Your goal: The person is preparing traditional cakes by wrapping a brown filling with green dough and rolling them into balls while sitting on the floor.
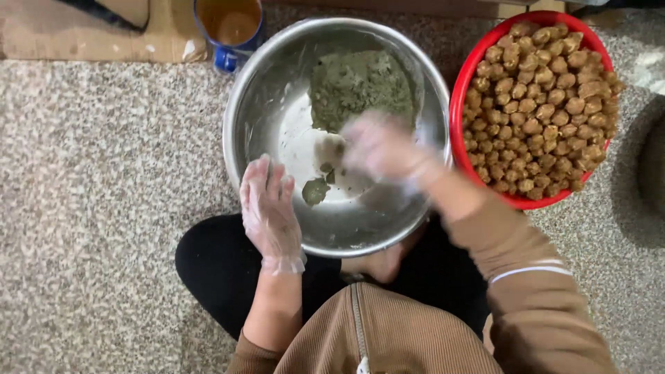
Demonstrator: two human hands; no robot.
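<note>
A person sits cross-legged on a speckled stone floor (pixel 104 208), in a ribbed brown zip top and black trousers, with both hands in thin clear plastic gloves. The left hand (pixel 269 208) lies flat and open, fingers together and pointing away from the body, on the near left rim of a large round stainless-steel bowl (pixel 260 104); it holds nothing. The right hand (pixel 384 149) hangs inside the bowl over its middle, blurred, so I cannot tell whether its fingers are spread or closed on anything. A mound of grey-green crumbly dough (pixel 360 86) fills the far side of the bowl, and a small flattened scrap of the same green dough (pixel 315 190) lies on the bare metal bottom, just beside the left hand's fingertips and below the right hand. To the right, touching the steel bowl's rim, stands a round red plastic basin (pixel 460 90) heaped with small tan-brown rolled balls (pixel 540 104). Beyond the bowl, at the far left, a blue mug with brownish liquid (pixel 232 28) rests on a flat piece of brown cardboard (pixel 83 38).
</note>
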